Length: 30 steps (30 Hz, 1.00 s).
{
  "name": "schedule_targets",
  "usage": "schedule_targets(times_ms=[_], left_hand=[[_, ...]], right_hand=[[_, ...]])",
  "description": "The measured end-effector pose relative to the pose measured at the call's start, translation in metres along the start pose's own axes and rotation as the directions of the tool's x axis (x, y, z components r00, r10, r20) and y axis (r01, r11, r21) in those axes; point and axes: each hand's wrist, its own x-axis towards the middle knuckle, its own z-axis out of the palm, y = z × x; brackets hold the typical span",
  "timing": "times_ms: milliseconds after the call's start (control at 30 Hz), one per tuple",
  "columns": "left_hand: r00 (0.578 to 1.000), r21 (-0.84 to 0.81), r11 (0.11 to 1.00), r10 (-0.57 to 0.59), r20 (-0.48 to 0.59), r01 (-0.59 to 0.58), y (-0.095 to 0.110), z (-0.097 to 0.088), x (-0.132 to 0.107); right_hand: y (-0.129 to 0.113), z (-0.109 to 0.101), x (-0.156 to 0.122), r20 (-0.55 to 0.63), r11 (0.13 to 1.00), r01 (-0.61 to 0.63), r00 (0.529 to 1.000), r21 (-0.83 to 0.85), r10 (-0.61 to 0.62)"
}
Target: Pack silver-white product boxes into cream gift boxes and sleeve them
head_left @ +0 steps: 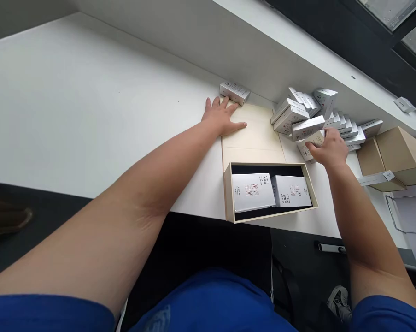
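Observation:
My left hand (222, 117) lies with fingers spread on the open cream lid (259, 127) of a gift box. Its fingertips are close to a small silver-white carton (234, 91) by the wall; whether they touch it I cannot tell. My right hand (330, 148) is closed around another small silver-white carton (310, 145), thumb on its near face. The gift box (230, 196) stands at the table's front edge, its dark inside holding white printed cartons (253, 191) lying face up, with some black lining showing around them.
Several silver-white cartons (290, 119) stand and lean along the wall beyond my right hand. Brown cardboard boxes (399, 152) sit at the right, with a wire stand (408, 216) nearby. One small carton (404, 104) rests on the ledge. The white table (90, 106) stretches far left.

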Motion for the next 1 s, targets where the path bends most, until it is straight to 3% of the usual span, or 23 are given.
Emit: schedule_targets(times_ms=[100,267,433,567,700,833,1000], left_hand=[[0.999,-0.032,0.999,-0.002,-0.054,0.000,-0.002,-0.002,0.015],[0.987,-0.175,0.984,0.008,-0.160,-0.036,-0.005,-0.003,0.020],[0.964,-0.333,0.935,0.029,-0.265,-0.120,-0.014,-0.006,0.007],[0.917,-0.226,0.969,-0.002,-0.399,-0.096,-0.019,-0.005,-0.008],[0.882,-0.112,0.994,-0.048,-0.468,-0.005,-0.023,-0.012,-0.034],[0.854,-0.059,0.997,-0.073,-0.516,0.050,-0.028,-0.054,-0.059],[0.763,0.106,0.990,0.143,-0.631,-0.098,-0.015,-0.135,-0.083]], right_hand=[[0.017,0.004,-0.003,-0.071,0.996,-0.044,0.996,0.073,0.049],[0.024,0.014,-0.034,-0.289,0.984,0.012,0.956,0.175,0.040],[0.032,0.055,-0.056,-0.429,0.953,0.092,0.902,0.289,0.043],[0.041,0.093,-0.049,-0.447,0.857,0.155,0.889,0.491,0.096],[0.042,0.109,-0.038,-0.470,0.827,0.189,0.877,0.529,0.100],[0.038,0.113,-0.031,-0.437,0.816,0.165,0.892,0.554,0.117],[0.037,0.118,-0.029,-0.399,0.796,0.153,0.909,0.586,0.120]])
